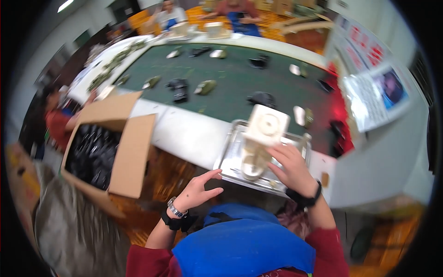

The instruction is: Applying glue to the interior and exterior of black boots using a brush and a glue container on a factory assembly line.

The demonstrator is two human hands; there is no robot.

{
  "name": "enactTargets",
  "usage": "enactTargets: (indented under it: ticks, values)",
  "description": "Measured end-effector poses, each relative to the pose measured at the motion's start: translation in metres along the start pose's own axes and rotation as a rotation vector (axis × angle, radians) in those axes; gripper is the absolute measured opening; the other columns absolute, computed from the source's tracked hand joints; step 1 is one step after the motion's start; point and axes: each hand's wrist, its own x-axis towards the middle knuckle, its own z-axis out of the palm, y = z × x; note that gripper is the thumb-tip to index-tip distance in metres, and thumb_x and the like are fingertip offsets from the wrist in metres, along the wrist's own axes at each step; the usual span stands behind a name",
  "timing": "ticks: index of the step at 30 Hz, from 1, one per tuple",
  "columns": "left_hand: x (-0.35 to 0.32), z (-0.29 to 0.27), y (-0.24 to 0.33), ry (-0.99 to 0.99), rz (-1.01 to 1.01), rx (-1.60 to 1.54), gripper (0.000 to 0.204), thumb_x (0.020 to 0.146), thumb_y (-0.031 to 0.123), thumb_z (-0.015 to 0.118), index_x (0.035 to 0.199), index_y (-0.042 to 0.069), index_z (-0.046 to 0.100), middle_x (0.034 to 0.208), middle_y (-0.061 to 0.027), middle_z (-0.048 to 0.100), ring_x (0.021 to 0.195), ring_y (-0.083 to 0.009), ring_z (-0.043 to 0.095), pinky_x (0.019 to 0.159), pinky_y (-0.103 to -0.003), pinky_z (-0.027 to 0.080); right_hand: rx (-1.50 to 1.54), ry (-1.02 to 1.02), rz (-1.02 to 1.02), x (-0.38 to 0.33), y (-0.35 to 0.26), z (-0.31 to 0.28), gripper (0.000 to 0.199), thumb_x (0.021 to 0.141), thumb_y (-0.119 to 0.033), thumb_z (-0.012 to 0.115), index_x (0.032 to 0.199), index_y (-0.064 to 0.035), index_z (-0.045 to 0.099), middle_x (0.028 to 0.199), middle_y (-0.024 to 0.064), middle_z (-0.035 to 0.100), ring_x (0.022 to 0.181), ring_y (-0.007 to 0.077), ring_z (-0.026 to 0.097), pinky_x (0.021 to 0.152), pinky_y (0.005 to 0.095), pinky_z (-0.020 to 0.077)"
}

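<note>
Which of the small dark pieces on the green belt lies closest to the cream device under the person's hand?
The rounded black piece just beyond the top of the cream device. The other pieces lie farther up or off to the sides of the green belt.

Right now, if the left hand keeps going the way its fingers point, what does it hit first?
Most likely the near edge of the metal tray. The left hand is empty, fingers spread, pointing up and to the right at it. Depth is unclear, so it might pass just under the rim.

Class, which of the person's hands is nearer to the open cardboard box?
Left. The left hand hovers just right of the cardboard box; the right hand rests on the cream-coloured device, farther right.
</note>
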Motion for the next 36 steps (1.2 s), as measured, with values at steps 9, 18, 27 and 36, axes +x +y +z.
enactTargets:
  ticks: [9, 18, 27, 36]
  values:
    - [-0.116, -0.056, 0.015, 0.917, -0.105, 0.593, 0.042, 0.071, 0.005, 0.069, 0.111, 0.001, 0.056, 0.110, -0.0166, 0.058, 0.101, -0.0312, 0.057, 0.084, -0.034, 0.047, 0.235, -0.070, 0.250, -0.048, -0.006, 0.025, 0.020, 0.075, -0.007, 0.066, 0.094, -0.0009, 0.063, 0.088, 0.0154, 0.064, 0.082, 0.0320, 0.061, 0.073, 0.0369, 0.0484]
    - [-0.126, -0.076, -0.077, 0.773, -0.279, 1.036, 0.034, 0.074, 0.016, 0.065, 0.106, 0.007, 0.062, 0.120, -0.0096, 0.053, 0.116, -0.0320, 0.043, 0.098, -0.045, 0.031, 0.352, -0.123, -0.059, 0.012, -0.040, 0.056, 0.018, 0.075, -0.010, 0.067, 0.091, -0.0038, 0.064, 0.082, 0.0126, 0.065, 0.073, 0.0292, 0.062, 0.065, 0.0358, 0.0488]
    - [-0.147, -0.088, -0.177, 0.512, -0.427, 1.323, 0.036, 0.080, 0.009, 0.048, 0.115, 0.006, 0.056, 0.139, -0.0062, 0.038, 0.131, -0.0261, 0.029, 0.106, -0.043, 0.023, 0.416, -0.306, -0.417, 0.120, -0.125, 0.098, 0.019, 0.076, -0.010, 0.065, 0.094, -0.0040, 0.062, 0.083, 0.0118, 0.063, 0.072, 0.0280, 0.061, 0.064, 0.0350, 0.0496]
    - [-0.152, -0.104, -0.181, 0.410, -0.033, 1.073, 0.032, 0.078, 0.013, 0.048, 0.107, 0.000, 0.054, 0.104, -0.0144, 0.058, 0.110, -0.0274, 0.050, 0.098, -0.041, 0.034, 0.409, -0.346, -0.888, 0.258, -0.241, 0.263, 0.021, 0.078, -0.021, 0.060, 0.091, -0.0038, 0.059, 0.086, 0.0112, 0.060, 0.080, 0.0291, 0.059, 0.071, 0.0392, 0.0473]
